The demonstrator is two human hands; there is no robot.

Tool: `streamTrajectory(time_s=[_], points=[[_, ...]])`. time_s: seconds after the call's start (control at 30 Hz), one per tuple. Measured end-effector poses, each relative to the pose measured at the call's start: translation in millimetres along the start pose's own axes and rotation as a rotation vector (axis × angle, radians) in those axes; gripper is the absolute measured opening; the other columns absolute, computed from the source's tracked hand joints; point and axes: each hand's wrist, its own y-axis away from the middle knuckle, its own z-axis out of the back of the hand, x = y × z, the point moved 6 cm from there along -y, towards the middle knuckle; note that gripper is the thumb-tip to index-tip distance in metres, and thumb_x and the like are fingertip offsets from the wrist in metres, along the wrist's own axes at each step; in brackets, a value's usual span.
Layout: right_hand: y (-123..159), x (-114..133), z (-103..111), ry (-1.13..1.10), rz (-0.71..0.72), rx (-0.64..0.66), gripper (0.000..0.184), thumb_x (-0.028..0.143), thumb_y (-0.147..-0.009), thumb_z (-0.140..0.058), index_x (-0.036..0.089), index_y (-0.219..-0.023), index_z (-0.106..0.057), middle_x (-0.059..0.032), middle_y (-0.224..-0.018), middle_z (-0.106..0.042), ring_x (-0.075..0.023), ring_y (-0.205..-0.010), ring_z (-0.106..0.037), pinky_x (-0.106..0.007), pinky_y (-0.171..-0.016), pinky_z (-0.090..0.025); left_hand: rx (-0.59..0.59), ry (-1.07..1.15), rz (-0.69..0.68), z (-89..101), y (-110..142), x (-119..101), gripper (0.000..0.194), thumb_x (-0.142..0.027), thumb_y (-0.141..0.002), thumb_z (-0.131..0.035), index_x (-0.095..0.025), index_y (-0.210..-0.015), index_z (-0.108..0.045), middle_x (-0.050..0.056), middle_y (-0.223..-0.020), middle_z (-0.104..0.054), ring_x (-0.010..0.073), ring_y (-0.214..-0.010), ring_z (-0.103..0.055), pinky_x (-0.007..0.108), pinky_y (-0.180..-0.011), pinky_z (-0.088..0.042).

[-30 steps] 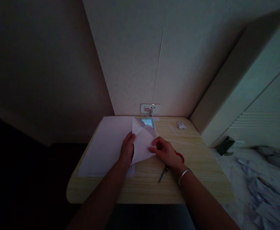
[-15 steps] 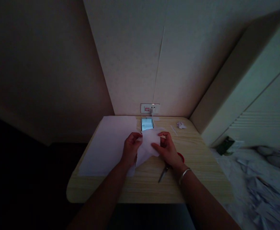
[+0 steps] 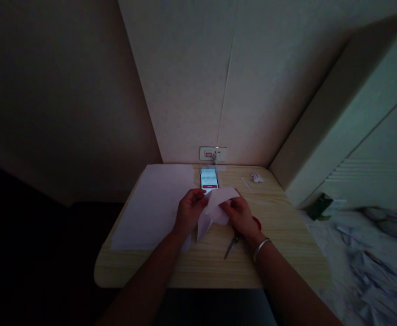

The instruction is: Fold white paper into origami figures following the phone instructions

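Observation:
Between my two hands, above the middle of the wooden table (image 3: 276,253), is a bent piece of white paper (image 3: 215,206). My left hand (image 3: 188,212) pinches its left edge between thumb and fingers. On the other side, my right hand (image 3: 241,216) is closed on the paper, its fingertips partly hidden behind a folded flap. Scissors (image 3: 232,246) with red handles lie partly under my right wrist, which wears a silver bangle (image 3: 261,249). Large white sheets (image 3: 154,208) lie flat left of my left hand. A lit phone (image 3: 208,177) lies just beyond the paper.
A crumpled bit of paper (image 3: 257,177) and a thin paper strip (image 3: 246,184) lie at the back right. On the wall behind is a socket panel (image 3: 212,154) with a plug in it. Scattered papers (image 3: 378,280) lie on the right, below the tabletop.
The paper has moved right, off the large sheets, and is now bent with a flap folded over at the top. My left hand has shifted right, and more of the phone shows.

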Motion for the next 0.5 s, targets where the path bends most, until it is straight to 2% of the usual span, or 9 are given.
streamTrajectory(time_s=[0.07,0.13,0.27,0.33,0.5], points=[[0.6,3.2,-0.1,-0.014,0.014,0.016,0.018,0.030,-0.076,-0.063,0.023,-0.093,-0.061,-0.0043,-0.090,-0.061,-0.0171,-0.075,-0.058,-0.028,-0.061,-0.052,0.018,-0.040,-0.019,-0.9,0.8,-0.1,0.025,-0.024,-0.069,-0.071,-0.019,-0.093,-0.067,0.000,-0.075,-0.066,0.0116,-0.070,-0.059,0.021,-0.066,-0.044],[1.7,6.5,-0.7,-0.019,0.022,0.038,0.022,0.028,-0.077,-0.062,0.024,-0.099,-0.060,-0.0036,-0.094,-0.060,-0.0154,-0.072,-0.058,-0.026,-0.058,-0.051,0.047,-0.087,0.001,-2.2,1.3,2.1,0.021,-0.026,-0.070,-0.070,-0.018,-0.090,-0.069,0.001,-0.076,-0.067,0.0130,-0.072,-0.060,0.022,-0.068,-0.045],[3.6,11.7,-3.0,0.103,0.116,0.106,0.006,0.026,-0.079,-0.059,0.023,-0.079,-0.065,-0.0047,-0.105,-0.058,-0.0164,-0.078,-0.057,-0.028,-0.064,-0.052,0.103,-0.103,0.045,-4.3,1.2,6.1,0.013,-0.029,-0.070,-0.069,-0.016,-0.075,-0.070,0.002,-0.072,-0.066,0.0132,-0.068,-0.058,0.022,-0.065,-0.043],[3.9,13.1,-3.5,0.146,0.162,0.125,0.011,0.025,-0.080,-0.058,0.022,-0.072,-0.065,-0.0048,-0.109,-0.057,-0.0176,-0.084,-0.057,-0.030,-0.070,-0.052,0.105,-0.093,0.055,-3.5,0.9,6.5,0.013,-0.028,-0.069,-0.070,-0.016,-0.071,-0.068,0.001,-0.068,-0.065,0.0123,-0.064,-0.055,0.021,-0.063,-0.042],[3.0,22.3,-3.6,0.182,0.239,0.102,0.012,0.028,-0.081,-0.059,0.023,-0.078,-0.070,-0.0062,-0.105,-0.058,-0.0198,-0.091,-0.057,-0.034,-0.079,-0.050,0.087,-0.156,0.049,-0.3,1.1,2.5,0.011,-0.026,-0.069,-0.068,-0.016,-0.066,-0.064,-0.002,-0.061,-0.058,0.0099,-0.057,-0.049,0.020,-0.055,-0.037]])
